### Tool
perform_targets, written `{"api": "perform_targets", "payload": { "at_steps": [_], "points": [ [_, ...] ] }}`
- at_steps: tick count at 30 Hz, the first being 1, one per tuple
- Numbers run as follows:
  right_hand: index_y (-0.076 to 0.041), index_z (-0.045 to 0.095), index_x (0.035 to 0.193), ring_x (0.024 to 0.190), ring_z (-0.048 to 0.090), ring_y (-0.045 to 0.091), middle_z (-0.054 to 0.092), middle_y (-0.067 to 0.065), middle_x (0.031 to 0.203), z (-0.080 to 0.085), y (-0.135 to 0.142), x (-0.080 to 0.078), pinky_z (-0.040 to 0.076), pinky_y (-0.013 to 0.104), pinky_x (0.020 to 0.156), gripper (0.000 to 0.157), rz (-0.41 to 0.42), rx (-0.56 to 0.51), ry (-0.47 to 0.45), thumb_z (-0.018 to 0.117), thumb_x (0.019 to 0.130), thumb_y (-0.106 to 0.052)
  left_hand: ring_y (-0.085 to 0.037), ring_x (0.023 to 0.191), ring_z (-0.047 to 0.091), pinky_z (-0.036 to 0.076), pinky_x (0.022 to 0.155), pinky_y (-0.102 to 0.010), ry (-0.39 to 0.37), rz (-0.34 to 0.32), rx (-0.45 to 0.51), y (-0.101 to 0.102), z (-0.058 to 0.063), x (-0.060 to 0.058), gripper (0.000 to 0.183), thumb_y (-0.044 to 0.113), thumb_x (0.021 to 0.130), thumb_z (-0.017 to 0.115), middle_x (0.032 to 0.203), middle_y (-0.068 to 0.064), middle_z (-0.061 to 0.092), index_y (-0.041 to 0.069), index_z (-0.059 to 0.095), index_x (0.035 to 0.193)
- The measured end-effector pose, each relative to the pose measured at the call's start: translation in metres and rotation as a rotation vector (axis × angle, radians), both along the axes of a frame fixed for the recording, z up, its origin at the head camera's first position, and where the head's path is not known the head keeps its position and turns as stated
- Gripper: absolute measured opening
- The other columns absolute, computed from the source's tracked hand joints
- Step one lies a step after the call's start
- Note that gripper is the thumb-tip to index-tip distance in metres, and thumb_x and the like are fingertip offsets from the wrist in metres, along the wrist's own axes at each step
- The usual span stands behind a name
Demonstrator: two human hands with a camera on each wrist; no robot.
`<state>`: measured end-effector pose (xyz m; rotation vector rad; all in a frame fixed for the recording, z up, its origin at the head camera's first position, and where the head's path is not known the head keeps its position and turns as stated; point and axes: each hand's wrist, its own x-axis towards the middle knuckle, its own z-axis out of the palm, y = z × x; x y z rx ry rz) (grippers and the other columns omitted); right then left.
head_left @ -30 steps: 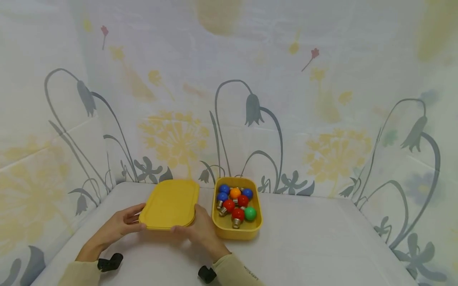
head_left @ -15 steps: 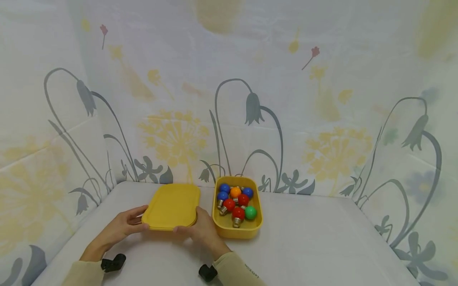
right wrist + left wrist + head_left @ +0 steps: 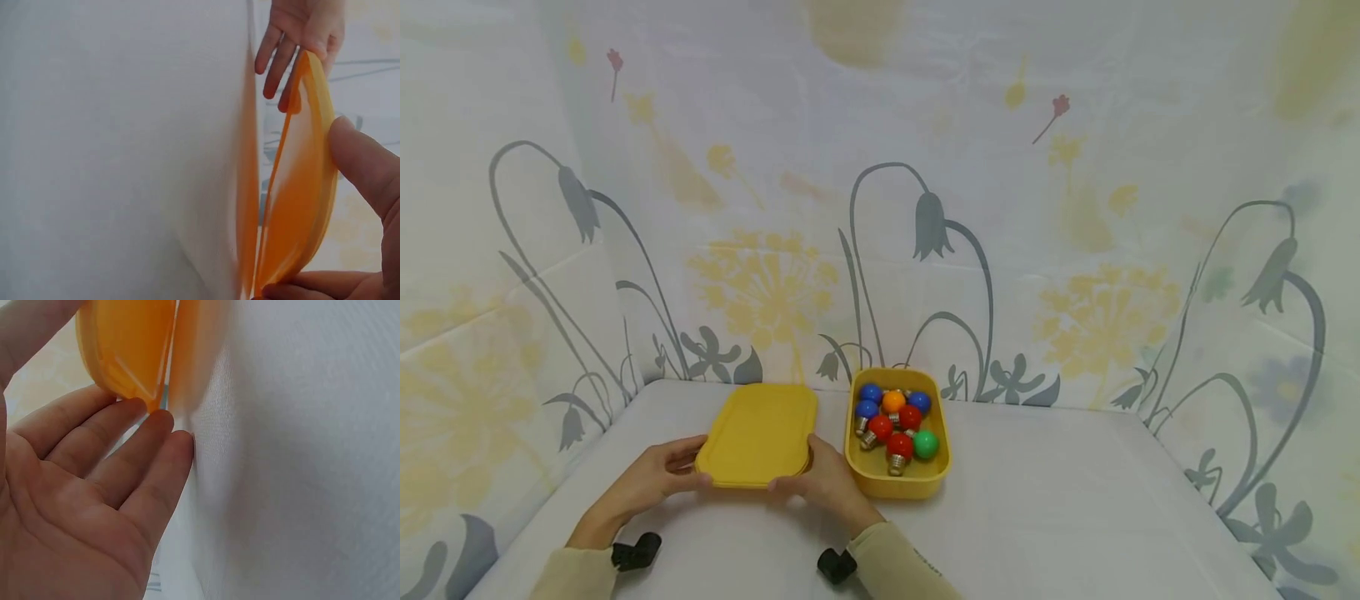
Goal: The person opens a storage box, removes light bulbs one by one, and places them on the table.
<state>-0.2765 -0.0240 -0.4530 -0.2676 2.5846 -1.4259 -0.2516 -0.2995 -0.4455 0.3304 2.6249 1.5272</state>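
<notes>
A yellow plastic lid (image 3: 758,435) is held tilted just above the white table, its near edge raised. At its near left corner my left hand (image 3: 655,479) grips it, thumb over the rim and fingers at the underside. In the left wrist view those fingers (image 3: 147,440) reach under the lid (image 3: 128,347), close to the cloth. My right hand (image 3: 827,483) pinches the near right corner, with the thumb (image 3: 362,162) on the rim in the right wrist view. Just right of that hand stands a yellow container (image 3: 898,490) with several coloured light bulbs (image 3: 899,447) inside.
The table is covered with white cloth (image 3: 1045,500). A curtain (image 3: 880,275) with printed flowers hangs behind it and along both sides. A black wrist camera (image 3: 637,552) sits at the left cuff, another black camera (image 3: 837,567) at the right.
The lid has come down slightly toward the table and nearer to me, with both hands still holding it. The container and bulbs have stayed in place.
</notes>
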Motion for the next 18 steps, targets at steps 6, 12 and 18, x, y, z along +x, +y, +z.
{"api": "perform_targets", "payload": {
  "at_steps": [6,12,18],
  "points": [
    [-0.002,0.04,0.143,0.133,0.039,0.033,0.043,0.015,0.145,-0.0003,0.002,-0.0021,0.029,0.051,0.11,0.097,0.03,0.051,-0.024,0.087,0.066,-0.038,-0.041,0.12,0.051,0.049,0.094,-0.042,0.032,-0.013,-0.07,-0.0017,-0.0014,0.0009,0.078,0.025,0.081,0.077,0.138,-0.029,0.045,-0.012,0.04,0.139],
    [-0.003,0.042,0.142,0.131,0.042,0.032,0.046,0.014,0.143,-0.0011,0.0036,-0.0034,0.032,0.05,0.109,0.095,0.042,0.109,-0.012,0.086,0.067,-0.04,-0.044,0.122,0.049,0.044,0.097,-0.048,0.065,-0.01,-0.135,0.0001,-0.0037,0.0002,0.077,0.027,0.08,0.078,0.136,-0.029,0.047,-0.013,0.043,0.136],
    [-0.005,0.043,0.141,0.129,0.044,0.031,0.047,0.013,0.142,-0.0005,0.0031,-0.0049,0.033,0.05,0.108,0.093,0.046,0.132,-0.018,0.086,0.067,-0.039,-0.044,0.124,0.046,0.042,0.099,-0.05,0.067,0.024,-0.19,0.0024,-0.0031,0.0006,0.08,0.03,0.076,0.081,0.135,-0.028,0.049,-0.012,0.047,0.134]
  ]
}}
